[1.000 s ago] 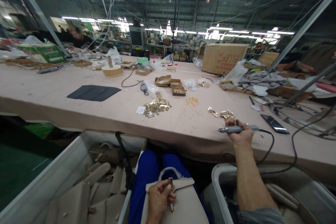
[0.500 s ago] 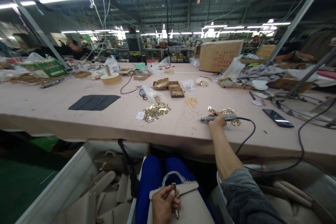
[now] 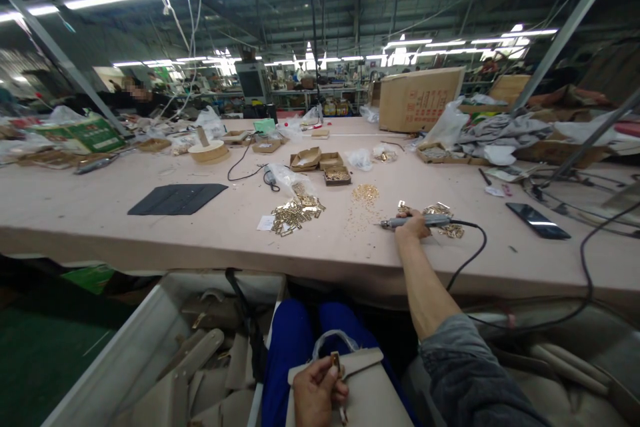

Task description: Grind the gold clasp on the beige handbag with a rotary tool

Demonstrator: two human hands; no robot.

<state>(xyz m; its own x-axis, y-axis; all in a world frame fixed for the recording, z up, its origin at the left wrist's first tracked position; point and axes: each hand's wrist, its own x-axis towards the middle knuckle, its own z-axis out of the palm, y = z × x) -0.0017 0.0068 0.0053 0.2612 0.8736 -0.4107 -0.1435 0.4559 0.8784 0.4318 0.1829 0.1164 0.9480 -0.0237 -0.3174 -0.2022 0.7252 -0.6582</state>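
On my lap lies a beige handbag (image 3: 373, 390) with its handle wrapped in clear plastic. My left hand (image 3: 317, 390) is closed over the bag's flap, pinching a small gold metal clasp piece (image 3: 335, 363). My right hand (image 3: 412, 227) reaches out to the table, its fingers wrapped around a grey electric screwdriver (image 3: 435, 220) with a black cord. The tool's tip points left, low over the tabletop beside scattered tiny gold screws (image 3: 364, 197). Behind the tool is a small pile of gold metal plates (image 3: 445, 211).
Another heap of gold plates (image 3: 297, 213) lies left of the screws, near a small cardboard box (image 3: 337, 177). A black sheet (image 3: 177, 199) and a phone (image 3: 537, 220) rest on the table. Bins with beige bag parts, a left one (image 3: 165, 320) among them, flank my legs.
The view has shifted slightly. Both hands keep their holds, and the screwdriver stays almost in the same place above the table.
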